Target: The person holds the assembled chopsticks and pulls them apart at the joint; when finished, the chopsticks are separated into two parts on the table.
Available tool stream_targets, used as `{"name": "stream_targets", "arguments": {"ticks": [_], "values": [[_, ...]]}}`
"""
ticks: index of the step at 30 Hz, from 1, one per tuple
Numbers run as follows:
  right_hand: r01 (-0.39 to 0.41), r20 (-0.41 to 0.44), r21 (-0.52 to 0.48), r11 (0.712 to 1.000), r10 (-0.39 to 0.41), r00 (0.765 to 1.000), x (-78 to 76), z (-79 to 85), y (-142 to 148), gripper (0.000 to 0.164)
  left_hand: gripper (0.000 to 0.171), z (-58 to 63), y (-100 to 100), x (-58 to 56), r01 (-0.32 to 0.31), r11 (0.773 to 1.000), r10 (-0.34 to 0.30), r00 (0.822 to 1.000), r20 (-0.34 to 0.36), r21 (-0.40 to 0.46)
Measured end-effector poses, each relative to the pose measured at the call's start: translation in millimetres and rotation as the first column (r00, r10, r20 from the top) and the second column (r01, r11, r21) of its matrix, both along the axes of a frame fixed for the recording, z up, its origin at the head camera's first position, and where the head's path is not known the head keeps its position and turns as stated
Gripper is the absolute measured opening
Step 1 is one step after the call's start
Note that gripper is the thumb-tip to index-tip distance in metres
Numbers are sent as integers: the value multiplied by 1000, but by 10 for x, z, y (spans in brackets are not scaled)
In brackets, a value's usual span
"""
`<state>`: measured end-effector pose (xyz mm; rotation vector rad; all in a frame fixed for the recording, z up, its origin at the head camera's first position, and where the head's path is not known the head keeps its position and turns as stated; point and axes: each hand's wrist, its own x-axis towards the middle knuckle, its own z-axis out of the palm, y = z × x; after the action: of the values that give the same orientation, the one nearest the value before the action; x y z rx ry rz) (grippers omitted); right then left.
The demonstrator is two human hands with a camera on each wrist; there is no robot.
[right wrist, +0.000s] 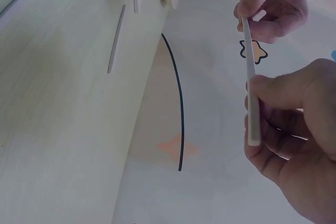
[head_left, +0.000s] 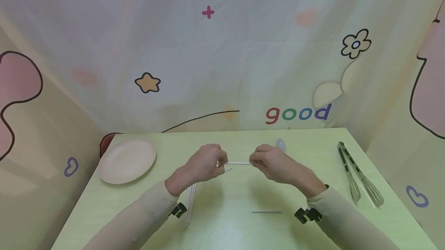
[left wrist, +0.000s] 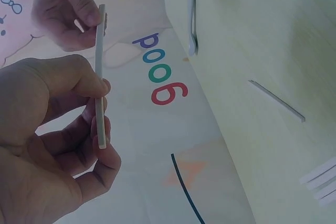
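A thin, straight white stick [head_left: 239, 163] with a blunt, squared end is held level in front of me, above the table. My left hand [head_left: 206, 162] pinches it toward one end, thumb against curled fingers. Toward the other end my right hand [head_left: 274, 164] grips it the same way, leaving a bare stretch between the hands. In the left wrist view the stick's near end [left wrist: 102, 142] pokes out past the left fingers. The right wrist view shows the other end [right wrist: 254, 141] just beyond the right thumb.
Several long white sticks [head_left: 189, 205] lie below my left wrist. One short stick [head_left: 266, 211] is nearer me, another [head_left: 228, 170] beside my left hand. A plate [head_left: 127, 161] sits left, a spoon [head_left: 281, 144] behind my right hand, tongs [head_left: 359, 174] far right.
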<state>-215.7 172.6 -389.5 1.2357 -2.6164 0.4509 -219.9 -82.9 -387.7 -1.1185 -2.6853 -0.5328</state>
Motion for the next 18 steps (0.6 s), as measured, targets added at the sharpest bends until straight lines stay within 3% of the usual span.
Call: {"name": "stream_targets", "arguments": {"ticks": [6, 11, 18], "values": [[22, -91, 95, 995, -13, 996, 6, -62, -37, 12, 11, -2, -10, 37, 17, 999, -17, 1000, 14, -40], [16, -75, 83, 996, -10, 997, 2, -104, -49, 9, 8, -5, -5, 88, -29, 992, 28, 1000, -4, -126], [-41, -155, 58, 997, 49, 987, 11, -172, -14, 6, 10, -25, -38, 115, -34, 991, 29, 999, -37, -131]]}}
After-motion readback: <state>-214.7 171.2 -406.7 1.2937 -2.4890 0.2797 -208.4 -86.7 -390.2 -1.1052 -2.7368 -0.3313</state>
